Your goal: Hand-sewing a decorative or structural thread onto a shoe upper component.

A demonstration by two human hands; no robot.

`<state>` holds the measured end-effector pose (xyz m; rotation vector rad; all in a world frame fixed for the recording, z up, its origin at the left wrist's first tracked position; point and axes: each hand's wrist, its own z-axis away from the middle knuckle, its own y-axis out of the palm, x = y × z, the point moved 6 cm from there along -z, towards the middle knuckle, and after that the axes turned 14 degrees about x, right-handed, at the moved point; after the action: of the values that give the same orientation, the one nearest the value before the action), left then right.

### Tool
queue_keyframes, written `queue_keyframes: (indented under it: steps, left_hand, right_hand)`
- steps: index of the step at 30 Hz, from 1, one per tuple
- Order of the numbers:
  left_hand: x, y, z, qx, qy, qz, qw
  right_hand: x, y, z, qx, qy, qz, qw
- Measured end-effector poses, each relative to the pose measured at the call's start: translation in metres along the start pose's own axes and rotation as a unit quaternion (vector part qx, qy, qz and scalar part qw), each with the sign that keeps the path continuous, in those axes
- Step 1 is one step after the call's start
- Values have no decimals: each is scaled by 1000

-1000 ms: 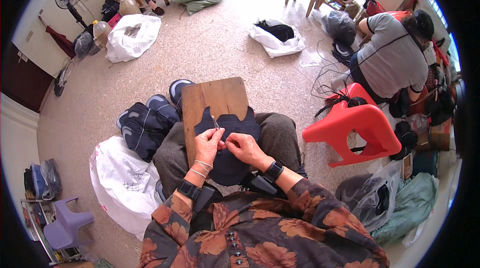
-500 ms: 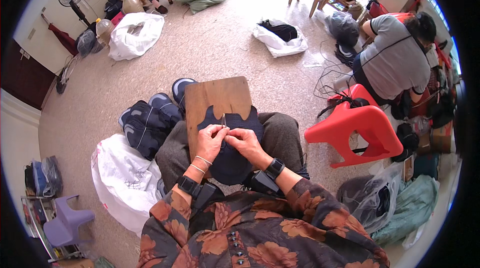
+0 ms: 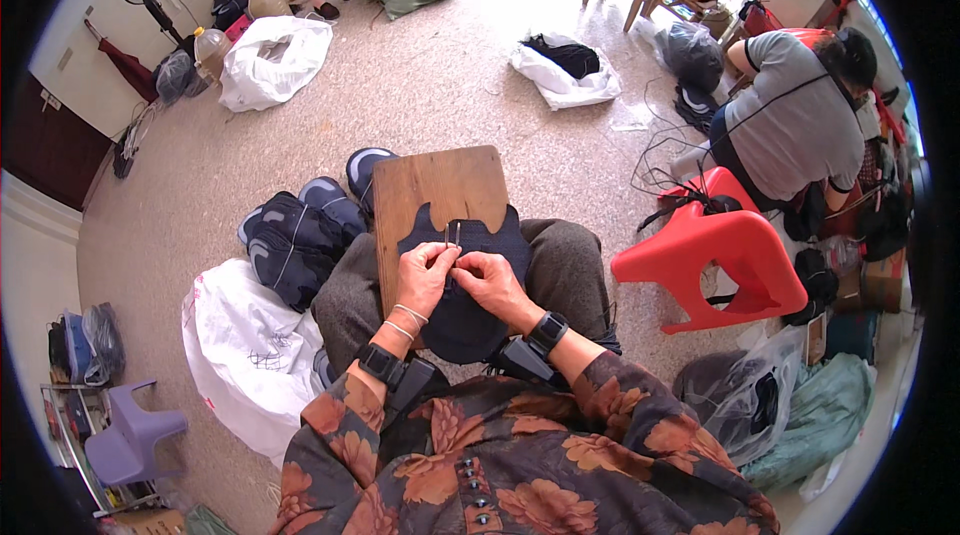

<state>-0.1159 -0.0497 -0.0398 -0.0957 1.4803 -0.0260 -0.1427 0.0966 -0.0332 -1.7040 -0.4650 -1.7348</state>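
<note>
On the wooden board [image 3: 440,187] across the lap, a dark shoe-upper piece [image 3: 468,275] is laid. Left of its middle, the left hand [image 3: 425,275] has been drawn closer, fingers pinched on a thin strip [image 3: 452,233]; beside it, the right hand [image 3: 490,280] is kept closed on the fabric, so stitching seems continued.

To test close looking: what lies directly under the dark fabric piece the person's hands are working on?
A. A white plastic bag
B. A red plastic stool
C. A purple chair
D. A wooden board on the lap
D: the dark fabric piece rests on the wooden board across the person's knees.
</note>
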Motion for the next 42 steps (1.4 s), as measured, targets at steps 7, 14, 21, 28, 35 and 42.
queue_keyframes:
  steps: [7, 14, 21, 28, 35, 42]
  left_hand:
    - [-25, -8, 17, -59, 67, -86, 992]
    - [-57, -4, 97, 11, 146, -346, 927]
    - [-49, 2, 126, 79, 153, -411, 895]
    - [-40, 0, 119, 77, 132, -449, 881]
    - [-41, -4, 78, 45, 139, -398, 906]
    - [-34, 12, 45, 20, 106, -393, 913]
  right_hand:
    - [-1, -3, 1, -9, 2, 40, 999]
    - [-18, -8, -2, 2, 42, -74, 996]
    - [-15, -5, -1, 18, 55, -114, 992]
    - [-18, -2, 1, 15, 43, -109, 993]
    - [-19, -7, 1, 39, 64, -178, 981]
    - [-8, -10, -6, 43, 40, -196, 979]
